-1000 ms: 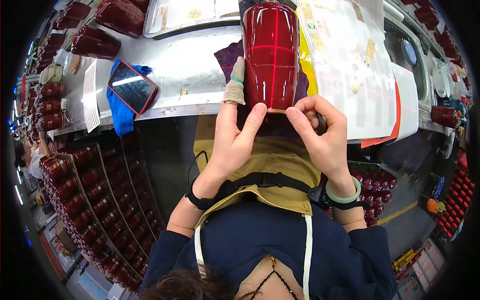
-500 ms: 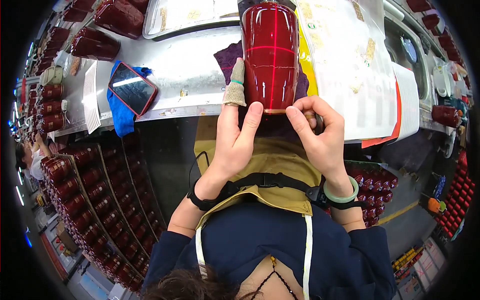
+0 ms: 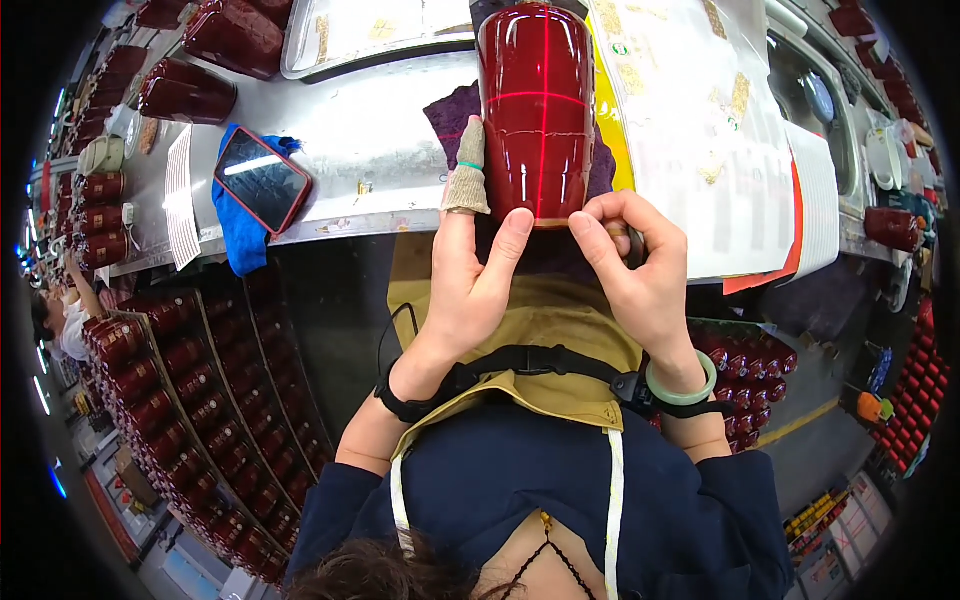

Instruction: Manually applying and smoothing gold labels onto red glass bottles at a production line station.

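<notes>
lying on its side, glossy dark red canister (image 3: 538, 110), crossed by thin red lines, both hands gripping its base

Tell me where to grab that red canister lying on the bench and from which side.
Grip the red canister around its rounded body, near the end facing the person, one hand from each side. It lies on its side on a purple cloth, so the curved flanks are exposed. The left hand and right hand already meet its near rim there.
</notes>
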The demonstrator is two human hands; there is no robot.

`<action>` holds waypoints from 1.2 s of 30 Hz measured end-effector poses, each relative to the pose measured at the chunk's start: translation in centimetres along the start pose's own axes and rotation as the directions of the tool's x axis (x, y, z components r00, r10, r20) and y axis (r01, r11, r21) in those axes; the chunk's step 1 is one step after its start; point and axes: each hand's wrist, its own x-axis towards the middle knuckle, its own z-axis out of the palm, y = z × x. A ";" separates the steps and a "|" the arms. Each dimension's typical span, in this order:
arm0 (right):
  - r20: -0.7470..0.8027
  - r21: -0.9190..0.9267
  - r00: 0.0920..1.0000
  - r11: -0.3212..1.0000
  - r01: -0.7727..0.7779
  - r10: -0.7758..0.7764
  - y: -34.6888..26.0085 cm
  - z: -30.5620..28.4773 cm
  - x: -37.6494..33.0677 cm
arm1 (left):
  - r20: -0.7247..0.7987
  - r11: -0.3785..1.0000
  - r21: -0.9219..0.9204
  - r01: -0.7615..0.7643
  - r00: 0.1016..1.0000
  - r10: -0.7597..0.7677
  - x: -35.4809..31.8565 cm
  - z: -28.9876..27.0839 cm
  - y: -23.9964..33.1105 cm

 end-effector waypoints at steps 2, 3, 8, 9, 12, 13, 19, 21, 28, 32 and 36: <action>-0.002 0.000 1.000 1.000 0.005 -0.005 0.0 0.0 0.0 | -0.002 1.000 -0.002 0.001 1.000 -0.001 0.0 0.0 0.0; -0.002 -0.006 1.000 1.000 0.020 -0.020 0.0 0.0 0.0 | -0.004 1.000 -0.001 0.005 1.000 -0.005 0.0 0.0 0.0; -0.014 -0.071 0.997 0.995 0.073 -0.074 0.0 0.1 0.0 | -0.011 1.000 0.016 0.021 1.000 -0.021 0.0 0.1 0.3; -0.023 -0.088 0.995 0.992 0.092 -0.094 0.1 0.2 0.0 | -0.011 1.000 0.006 0.031 0.999 -0.031 0.0 0.2 0.3; -0.037 -0.113 0.992 0.987 0.118 -0.123 0.1 0.3 0.1 | -0.016 0.999 -0.034 0.029 0.999 -0.030 -0.1 0.4 0.4; -0.047 -0.129 0.991 0.985 0.119 -0.126 0.1 0.4 0.1 | -0.017 0.999 -0.033 0.033 0.999 -0.033 -0.1 0.4 0.4; -0.031 -0.129 0.990 0.983 0.132 -0.137 -0.1 0.3 0.2 | -0.102 0.996 -0.094 0.008 0.995 -0.017 -0.5 -0.9 -0.6; -0.028 -0.117 0.990 0.984 0.132 -0.137 0.0 0.2 0.2 | -0.122 0.987 0.108 -0.120 0.984 0.132 -0.9 -1.3 -0.8; 0.000 -0.092 0.994 0.990 0.109 -0.110 0.1 0.1 0.3 | 0.079 0.544 0.650 -0.531 0.758 0.647 -0.5 -0.9 -1.3; 0.038 -0.086 0.995 0.991 0.098 -0.095 -0.1 -1.1 0.8 | 0.040 0.510 0.667 -0.544 0.709 0.704 0.2 -0.5 -1.6; 0.159 -0.036 0.987 0.999 0.026 -0.020 -0.3 -3.1 1.3 | -0.008 0.544 0.651 -0.530 0.711 0.703 0.2 -0.6 -1.9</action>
